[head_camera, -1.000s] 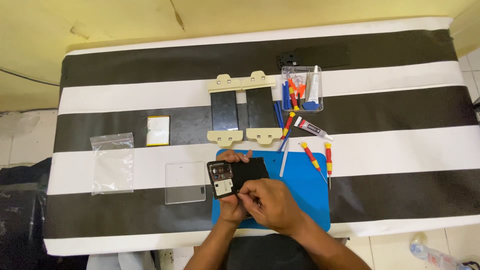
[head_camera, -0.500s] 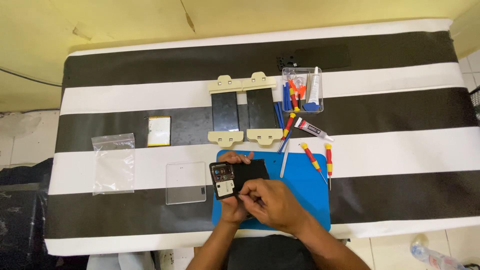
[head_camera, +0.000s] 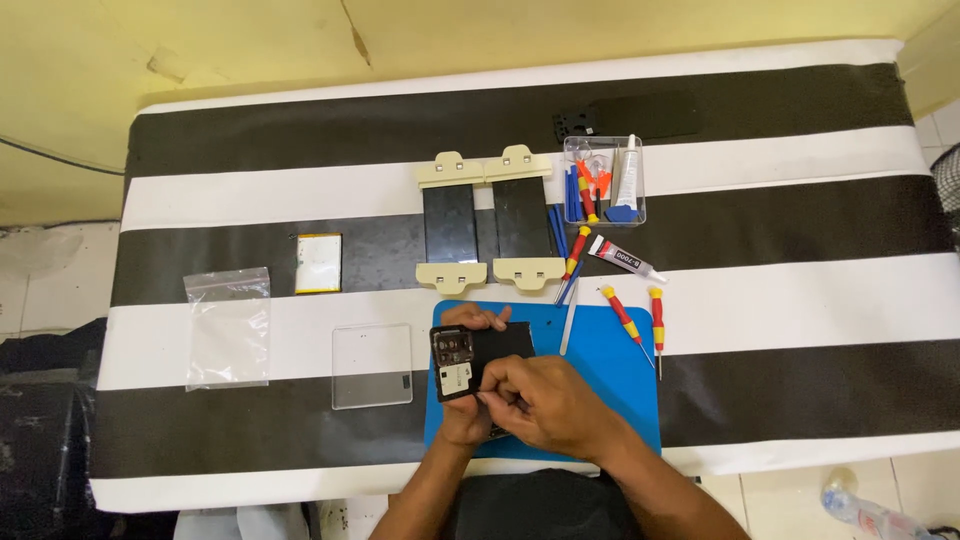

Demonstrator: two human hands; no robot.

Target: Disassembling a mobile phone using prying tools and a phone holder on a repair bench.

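Observation:
An opened black phone [head_camera: 468, 355] with its back removed and its inner parts showing is held over a blue work mat [head_camera: 620, 385]. My left hand [head_camera: 462, 420] grips it from beneath, fingertips curling over its far edge. My right hand [head_camera: 545, 400] rests on the phone's near right side, fingers pinched at its lower edge; anything between them is too small to tell.
A clear panel [head_camera: 372, 365] and a clear plastic bag [head_camera: 228, 327] lie left of the mat, with a flat battery [head_camera: 319, 263] behind them. Beyond the mat are two clamp fixtures [head_camera: 487, 220], a clear tool box [head_camera: 603, 180], a glue tube [head_camera: 625, 260] and red-handled screwdrivers [head_camera: 625, 318].

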